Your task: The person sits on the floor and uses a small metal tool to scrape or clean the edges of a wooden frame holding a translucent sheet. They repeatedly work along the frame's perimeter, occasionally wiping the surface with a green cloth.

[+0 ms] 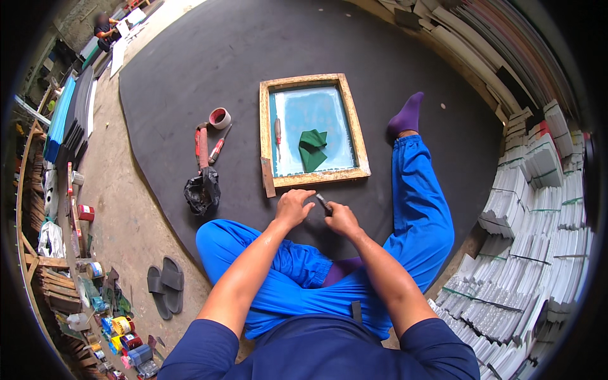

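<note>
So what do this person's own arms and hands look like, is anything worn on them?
Both forearms are bare from the elbow down, with no gloves, watch or rings that I can make out on the left hand or the right hand. Short dark navy blue fabric sleeves cover only the upper arms, matching the shirt.

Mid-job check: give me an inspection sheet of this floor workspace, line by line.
Surface: dark mat on a concrete floor.
Job's things: wooden screen frame with a green cloth and a red-handled tool on its mesh.
Clutter: tape roll, red screwdriver, black bag, dark slippers, paint tins.
Grippers: left hand curled by the frame's near edge; right hand in a grip on a small dark tool.
Cables: nothing seen.
Surroundings: stacked white sheets at right; another person far left.
</note>
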Motion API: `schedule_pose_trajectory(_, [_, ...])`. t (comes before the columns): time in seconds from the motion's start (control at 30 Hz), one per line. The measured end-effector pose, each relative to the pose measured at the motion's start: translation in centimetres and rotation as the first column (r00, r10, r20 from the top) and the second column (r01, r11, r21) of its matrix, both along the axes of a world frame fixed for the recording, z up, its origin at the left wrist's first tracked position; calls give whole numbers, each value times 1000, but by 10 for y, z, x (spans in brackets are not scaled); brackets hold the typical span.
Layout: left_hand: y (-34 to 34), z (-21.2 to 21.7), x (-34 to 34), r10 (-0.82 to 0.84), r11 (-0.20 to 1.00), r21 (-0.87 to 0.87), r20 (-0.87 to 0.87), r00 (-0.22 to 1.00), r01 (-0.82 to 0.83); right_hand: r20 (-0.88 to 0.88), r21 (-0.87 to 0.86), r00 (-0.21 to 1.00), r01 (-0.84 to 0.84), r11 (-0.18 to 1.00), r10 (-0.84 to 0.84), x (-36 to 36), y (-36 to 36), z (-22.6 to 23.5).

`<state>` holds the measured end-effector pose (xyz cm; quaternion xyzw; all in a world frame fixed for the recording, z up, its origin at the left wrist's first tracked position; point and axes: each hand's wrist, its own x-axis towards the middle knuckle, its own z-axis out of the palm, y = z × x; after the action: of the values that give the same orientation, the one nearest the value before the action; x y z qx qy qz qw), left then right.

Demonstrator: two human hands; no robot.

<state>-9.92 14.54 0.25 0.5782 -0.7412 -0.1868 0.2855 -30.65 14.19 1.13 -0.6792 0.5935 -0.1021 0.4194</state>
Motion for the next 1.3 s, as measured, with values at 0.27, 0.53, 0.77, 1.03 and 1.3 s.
schedule_pose_trajectory(0.27, [16, 4, 36, 15, 994, 109, 109, 994, -27, 134, 169, 972, -216, 962, 195, 30, 12, -5])
schedule_pose_trajectory(0.53, [26, 9, 39, 140, 886, 398, 263, 955, -239, 392, 549, 920, -212, 809, -25, 20, 7, -26])
schedule_pose_trajectory(0.77, [25, 19, 36, 50, 853, 462, 389, 920, -242, 101, 328, 975, 153, 932, -196, -32, -30, -23])
schedule_pose_trajectory(1.03, [10, 5, 19, 72, 954, 252, 335, 939, -163, -194, 209, 961, 235, 949, -196, -64, -73, 2])
schedule_pose_trajectory(1.3, [-4, 10, 2, 55, 954, 263, 321, 945, -144, -211, 306, 967, 202, 930, -140, -64, -91, 14])
